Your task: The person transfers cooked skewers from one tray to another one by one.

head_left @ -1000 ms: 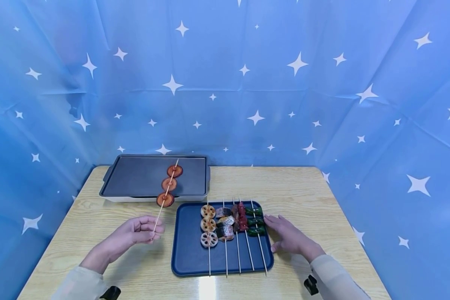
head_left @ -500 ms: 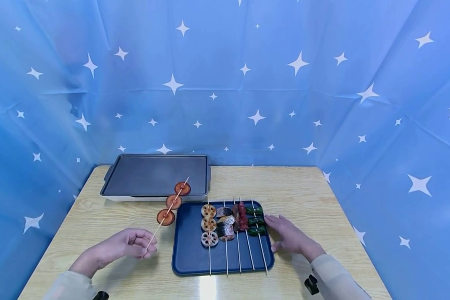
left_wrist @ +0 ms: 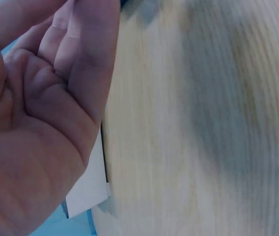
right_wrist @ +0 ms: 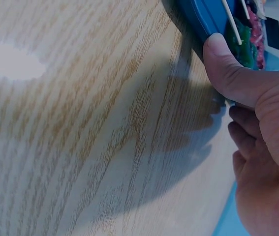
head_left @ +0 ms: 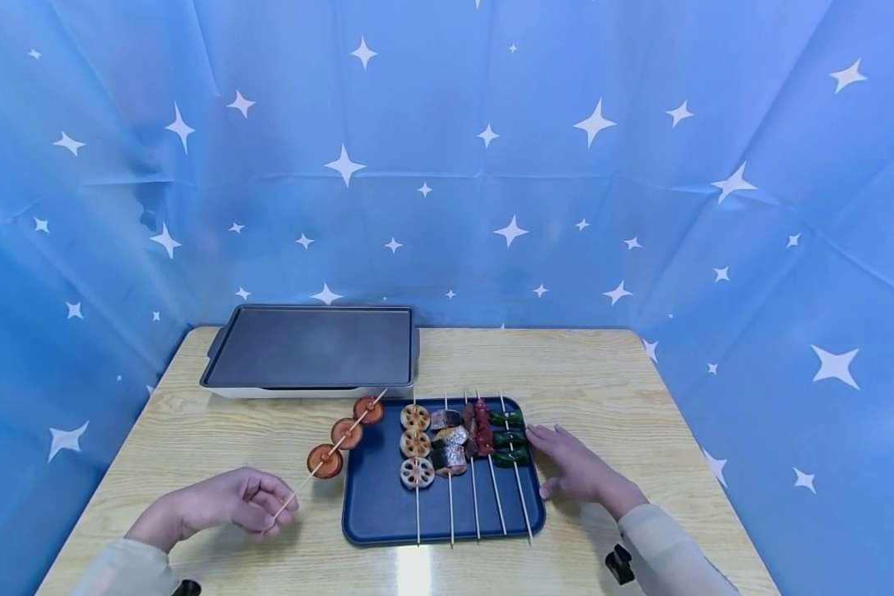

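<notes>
In the head view, my left hand (head_left: 238, 507) pinches the lower end of a skewer of mushroom slices (head_left: 346, 433). The stick slants up to the right, and its top slice overlaps the upper left corner of the blue tray (head_left: 372, 526). Curled fingers (left_wrist: 87, 64) fill the left wrist view, where the skewer is hidden. My right hand (head_left: 577, 465) rests against the tray's right edge with its thumb (right_wrist: 223, 54) touching the rim. On the tray lie skewers of lotus root (head_left: 416, 444), fish (head_left: 449, 444), dark and red meat (head_left: 483, 428), and green peppers (head_left: 510, 439).
A dark flat griddle (head_left: 313, 346) on a white base stands at the back left of the wooden table (head_left: 566, 364). A blue curtain (head_left: 447, 149) with white stars hangs behind and beside it.
My left hand has drawn the mushroom skewer off from above the griddle, toward me and downward, and the stick has tilted further right. My right hand and the tray have stayed put.
</notes>
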Demonstrator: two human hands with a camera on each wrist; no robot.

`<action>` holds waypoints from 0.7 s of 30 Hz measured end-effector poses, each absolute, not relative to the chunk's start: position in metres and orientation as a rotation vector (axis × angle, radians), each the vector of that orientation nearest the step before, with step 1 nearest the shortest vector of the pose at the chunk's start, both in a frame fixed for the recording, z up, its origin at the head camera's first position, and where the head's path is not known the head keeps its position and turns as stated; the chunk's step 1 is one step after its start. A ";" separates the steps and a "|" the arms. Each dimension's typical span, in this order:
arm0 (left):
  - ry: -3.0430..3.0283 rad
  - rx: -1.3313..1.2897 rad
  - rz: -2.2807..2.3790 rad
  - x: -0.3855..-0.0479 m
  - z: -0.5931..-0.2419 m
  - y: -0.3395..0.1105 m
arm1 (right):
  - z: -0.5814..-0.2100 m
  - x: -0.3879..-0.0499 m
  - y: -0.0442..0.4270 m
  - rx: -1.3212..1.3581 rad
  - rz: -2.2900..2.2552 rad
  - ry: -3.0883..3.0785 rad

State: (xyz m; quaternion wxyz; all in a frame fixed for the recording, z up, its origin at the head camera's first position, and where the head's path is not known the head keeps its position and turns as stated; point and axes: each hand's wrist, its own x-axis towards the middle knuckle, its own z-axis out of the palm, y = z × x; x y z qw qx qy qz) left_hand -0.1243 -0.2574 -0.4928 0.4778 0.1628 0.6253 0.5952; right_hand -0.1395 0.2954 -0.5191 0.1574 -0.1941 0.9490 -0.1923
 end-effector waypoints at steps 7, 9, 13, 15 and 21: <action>1.490 0.383 1.475 -0.120 -0.507 -0.252 | -0.518 -0.139 0.296 -0.582 -0.550 2.718; 1.486 0.371 1.488 -0.119 -0.510 -0.249 | -0.518 -0.139 0.296 -0.584 -0.553 2.719; 1.490 0.352 1.520 -0.116 -0.515 -0.241 | -0.519 -0.139 0.296 -0.594 -0.552 2.721; 1.499 0.347 1.530 -0.114 -0.516 -0.237 | -0.519 -0.139 0.296 -0.587 -0.550 2.720; 1.489 0.343 1.565 -0.110 -0.521 -0.222 | -0.519 -0.139 0.295 -0.567 -0.566 2.711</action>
